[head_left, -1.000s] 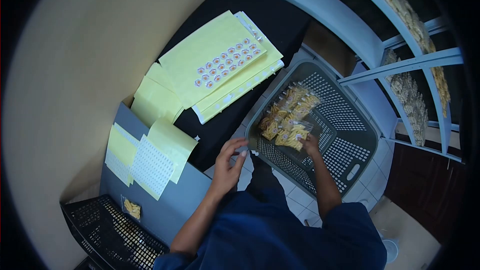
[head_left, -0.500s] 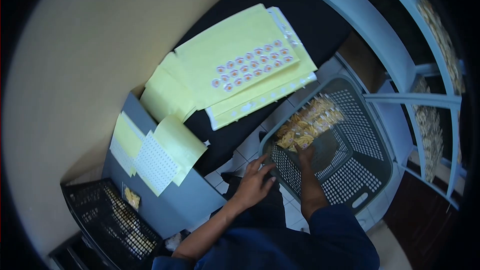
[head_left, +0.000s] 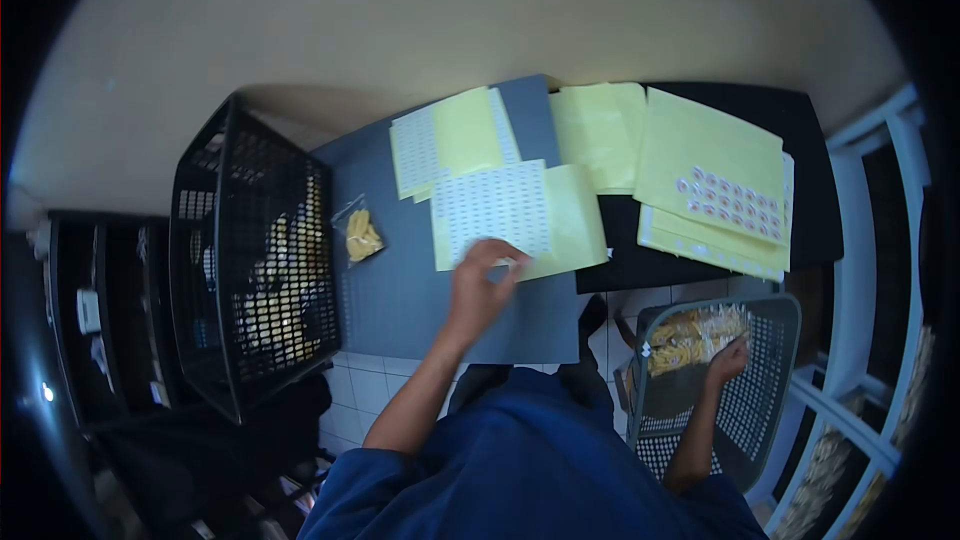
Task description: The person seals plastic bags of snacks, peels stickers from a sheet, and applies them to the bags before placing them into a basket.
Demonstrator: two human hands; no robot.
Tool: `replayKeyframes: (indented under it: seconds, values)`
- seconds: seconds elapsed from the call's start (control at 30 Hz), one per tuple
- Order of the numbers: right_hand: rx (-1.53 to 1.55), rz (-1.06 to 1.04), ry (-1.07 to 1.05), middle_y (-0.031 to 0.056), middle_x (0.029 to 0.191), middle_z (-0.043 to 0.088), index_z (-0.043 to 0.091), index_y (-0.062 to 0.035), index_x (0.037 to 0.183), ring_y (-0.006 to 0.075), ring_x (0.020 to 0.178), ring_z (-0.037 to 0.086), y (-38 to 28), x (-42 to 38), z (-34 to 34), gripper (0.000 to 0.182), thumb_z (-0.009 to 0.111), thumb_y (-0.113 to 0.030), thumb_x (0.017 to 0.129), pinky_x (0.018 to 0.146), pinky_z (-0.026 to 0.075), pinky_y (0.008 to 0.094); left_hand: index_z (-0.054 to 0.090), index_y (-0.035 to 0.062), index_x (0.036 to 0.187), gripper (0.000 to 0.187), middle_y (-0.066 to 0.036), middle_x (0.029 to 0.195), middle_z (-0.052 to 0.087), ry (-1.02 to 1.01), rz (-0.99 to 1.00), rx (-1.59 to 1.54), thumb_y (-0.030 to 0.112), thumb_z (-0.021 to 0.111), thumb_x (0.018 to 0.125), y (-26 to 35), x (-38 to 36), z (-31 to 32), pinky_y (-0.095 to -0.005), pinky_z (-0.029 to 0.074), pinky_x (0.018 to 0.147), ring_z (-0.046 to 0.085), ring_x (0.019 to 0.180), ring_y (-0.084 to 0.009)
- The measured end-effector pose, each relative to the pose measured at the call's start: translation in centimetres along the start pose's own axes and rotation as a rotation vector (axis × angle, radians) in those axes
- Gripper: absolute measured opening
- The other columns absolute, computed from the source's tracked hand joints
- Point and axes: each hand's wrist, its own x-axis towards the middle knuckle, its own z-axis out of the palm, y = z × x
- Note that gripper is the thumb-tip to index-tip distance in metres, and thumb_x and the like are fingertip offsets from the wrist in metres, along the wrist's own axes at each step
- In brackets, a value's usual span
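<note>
My left hand (head_left: 480, 290) is over the lower edge of a white sheet of small printed labels (head_left: 490, 205). Its thumb and fingers are pinched together, with a small pale spot at their tips that I cannot make out. A yellow backing sheet (head_left: 575, 225) curls out beside the labels. Inside the grey-green plastic basket (head_left: 770, 340), my right hand (head_left: 730, 360) is closed at the right edge of several clear packets of yellow, chip-like pieces (head_left: 690, 340). Whether it grips one of them is hidden. One similar packet (head_left: 362, 235) lies alone on the grey table (head_left: 400, 310).
A black crate (head_left: 235, 270) with packets inside stands left of the table. More label sheets (head_left: 450, 140) lie further back. Yellow sheets with round stickers (head_left: 735, 180) rest on a black surface (head_left: 815, 220). A pale blue shelf frame (head_left: 850, 160) rises on the right.
The view has swung left towards the grey table. My left hand has gone from beside the basket to the label sheet, and its fingers have closed. My right hand stays in the basket.
</note>
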Motion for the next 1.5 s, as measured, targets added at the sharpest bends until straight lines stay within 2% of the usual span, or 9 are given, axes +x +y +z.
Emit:
replayKeyframes:
  seconds: [0.1,0.2,0.33,0.43,0.63,0.8,1.0,1.1,1.5]
  values:
    - [0.651,-0.294,0.210,0.0047,0.079,0.052,0.057,0.0009,0.093,0.0112,0.070,0.046,-11.2,0.6,0.3,0.041,0.047,-0.034,0.110,0.063,0.043,0.0278,0.070,0.0037,0.113,0.025,-0.019,0.118,0.065,0.345,-0.225,0.297,0.010,0.074,0.088,-7.5,-0.4,-6.5,-0.0466,0.047,0.098,0.062,0.110,-0.0376]
    - [0.882,-0.485,0.080,0.0040,0.097,0.056,0.054,-0.0014,0.111,0.0086,0.076,0.049,-21.9,-1.6,0.3,0.023,0.045,-0.022,0.110,0.063,0.040,0.0231,0.061,0.0047,0.132,0.047,-0.027,0.138,0.051,0.522,-0.336,0.711,0.020,0.075,0.089,-12.9,-1.5,-10.8,-0.0519,0.044,0.103,0.054,0.120,-0.0462]
    - [0.966,-0.759,-0.244,0.0064,0.112,0.057,0.054,-0.0017,0.118,0.0090,0.078,0.051,-33.9,-11.3,1.0,0.023,0.047,0.007,0.098,0.067,0.044,0.0210,0.056,0.0041,0.137,0.059,-0.027,0.139,0.048,0.464,-0.506,0.648,0.020,0.078,0.085,-17.8,-2.4,-13.1,-0.0526,0.044,0.104,0.051,0.124,-0.0484]
    - [0.983,-0.918,-0.547,0.0080,0.115,0.059,0.055,-0.0005,0.117,0.0100,0.079,0.054,-38.0,-19.7,3.0,0.026,0.052,0.010,0.094,0.072,0.048,0.0238,0.057,0.0029,0.135,0.058,-0.022,0.133,0.054,0.407,-0.343,0.342,0.013,0.079,0.081,-19.4,-4.0,-14.5,-0.0484,0.046,0.103,0.054,0.124,-0.0424]
    - [0.895,-0.239,-1.319,0.0085,0.118,0.066,0.060,-0.0005,0.127,0.0102,0.095,0.063,-42.0,-36.7,6.9,0.039,0.074,-0.016,0.094,0.080,0.051,0.0241,0.062,0.0009,0.124,0.057,-0.018,0.130,0.054,0.371,-0.048,-0.018,0.008,0.086,0.074,-11.8,-10.6,-13.8,-0.0405,0.049,0.100,0.058,0.119,-0.0334]
    - [0.732,-0.388,-1.256,0.0051,0.103,0.070,0.066,0.0011,0.117,0.0096,0.091,0.065,-42.8,-42.5,7.7,0.030,0.075,-0.015,0.094,0.079,0.053,0.0251,0.038,0.0002,0.144,0.086,-0.015,0.133,0.053,0.214,-0.101,-0.280,0.011,0.089,0.075,-10.3,-14.2,-15.1,-0.0363,0.047,0.098,0.056,0.118,-0.0251]
    - [0.700,-0.469,-1.253,0.0046,0.100,0.070,0.066,0.0016,0.114,0.0102,0.086,0.066,-42.5,-43.9,6.3,0.028,0.077,-0.005,0.089,0.079,0.055,0.0273,0.060,-0.0034,0.127,0.039,-0.010,0.114,0.068,0.221,-0.418,-0.983,0.012,0.074,0.094,-14.4,-12.5,-15.9,-0.0265,0.051,0.086,0.064,0.103,-0.0142]
    - [0.717,-0.449,-1.250,0.0051,0.100,0.071,0.066,0.0014,0.114,0.0112,0.087,0.066,-42.1,-44.0,5.8,0.028,0.077,-0.004,0.089,0.081,0.055,0.0277,0.069,-0.0037,0.113,0.019,-0.007,0.097,0.073,0.139,-0.489,-0.914,0.010,0.068,0.098,-14.4,-11.7,-17.0,-0.0235,0.053,0.081,0.068,0.090,-0.0113]
    - [0.444,-0.711,-1.231,0.0033,0.087,0.072,0.075,0.0016,0.095,0.0091,0.085,0.064,-43.5,-39.1,3.1,0.017,0.076,-0.015,0.091,0.075,0.050,0.0269,0.074,-0.0040,0.098,0.014,-0.008,0.091,0.074,0.019,-0.357,-0.736,0.009,0.073,0.094,-13.1,-10.7,-15.1,-0.0256,0.055,0.075,0.069,0.083,-0.0123]
